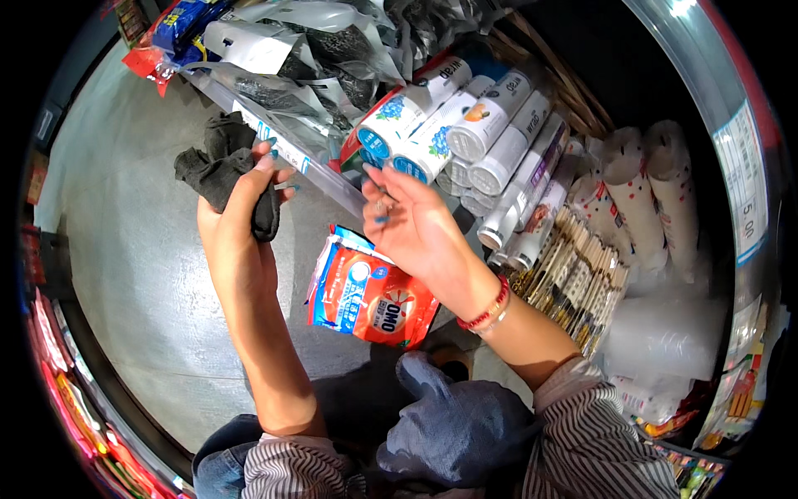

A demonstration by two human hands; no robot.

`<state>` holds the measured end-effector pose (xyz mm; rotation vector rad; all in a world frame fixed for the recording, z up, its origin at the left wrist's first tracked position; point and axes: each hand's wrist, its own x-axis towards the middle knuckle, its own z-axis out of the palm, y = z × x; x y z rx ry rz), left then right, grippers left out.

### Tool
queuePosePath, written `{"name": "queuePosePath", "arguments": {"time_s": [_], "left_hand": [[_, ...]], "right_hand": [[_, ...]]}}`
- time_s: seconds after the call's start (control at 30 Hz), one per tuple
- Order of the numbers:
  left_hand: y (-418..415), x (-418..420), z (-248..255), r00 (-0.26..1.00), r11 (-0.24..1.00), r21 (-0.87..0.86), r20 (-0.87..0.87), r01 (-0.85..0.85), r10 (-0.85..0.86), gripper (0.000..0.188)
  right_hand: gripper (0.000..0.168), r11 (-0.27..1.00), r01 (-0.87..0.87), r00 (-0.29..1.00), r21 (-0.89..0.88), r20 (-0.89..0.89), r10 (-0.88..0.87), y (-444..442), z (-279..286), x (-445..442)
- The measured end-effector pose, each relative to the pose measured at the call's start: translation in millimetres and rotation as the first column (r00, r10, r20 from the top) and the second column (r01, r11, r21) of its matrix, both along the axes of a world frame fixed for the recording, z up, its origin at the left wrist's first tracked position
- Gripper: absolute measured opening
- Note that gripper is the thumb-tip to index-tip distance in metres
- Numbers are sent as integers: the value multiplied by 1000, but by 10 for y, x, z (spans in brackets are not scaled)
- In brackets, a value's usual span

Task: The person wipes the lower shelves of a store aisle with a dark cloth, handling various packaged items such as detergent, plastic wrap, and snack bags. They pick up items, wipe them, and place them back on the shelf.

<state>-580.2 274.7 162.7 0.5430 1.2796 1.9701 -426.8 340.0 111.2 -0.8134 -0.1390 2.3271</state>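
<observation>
My left hand (244, 193) grips a bunched dark cloth item (215, 165), perhaps socks or gloves, over the grey floor. To its right my right hand (405, 218) is raised with curled fingers near the ends of white wrap rolls (414, 134). A small dark thing shows at its fingertips; whether it is held I cannot tell. Below that hand lies a red and blue OMO detergent bag (386, 305), partly covered by the hand. A blue-grey cloth (458, 424) is bunched at my lap.
Clear plastic packs with dark contents (336, 56) fill the shelf at the top. Bundled chopsticks (576, 268) and stacked paper cups (629, 187) stand at the right. A price rail (742, 181) curves along the right edge. Colourful packets (75, 405) line the lower left.
</observation>
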Motion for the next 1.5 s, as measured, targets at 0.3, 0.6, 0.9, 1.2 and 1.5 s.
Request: {"name": "queuePosePath", "arguments": {"time_s": [0.3, 0.6, 0.9, 1.2, 1.5], "left_hand": [[-16, 31, -2, 999, 998, -52, -3, -40, 40, 41], [-16, 42, -13, 1000, 997, -67, -13, -26, 25, 44], [-58, -44, -5, 998, 997, -55, -42, -52, 50, 41], [-101, 36, 152, 995, 996, -53, -76, -74, 70, 35], [-319, 4, 201, 905, 989, 100, -420, 112, -60, 44]], "right_hand": [[46, 970, 226, 974, -89, 40, -223, 63, -287, -298], [58, 898, 390, 920, -203, 131, -369, 459, -191, -618], [58, 991, 128, 985, 35, -117, -123, -274, 177, -183], [28, 951, 199, 916, 237, -389, -95, -137, 131, -198], [27, 968, 8, 978, 251, -203, 45, -809, 323, -145]]}}
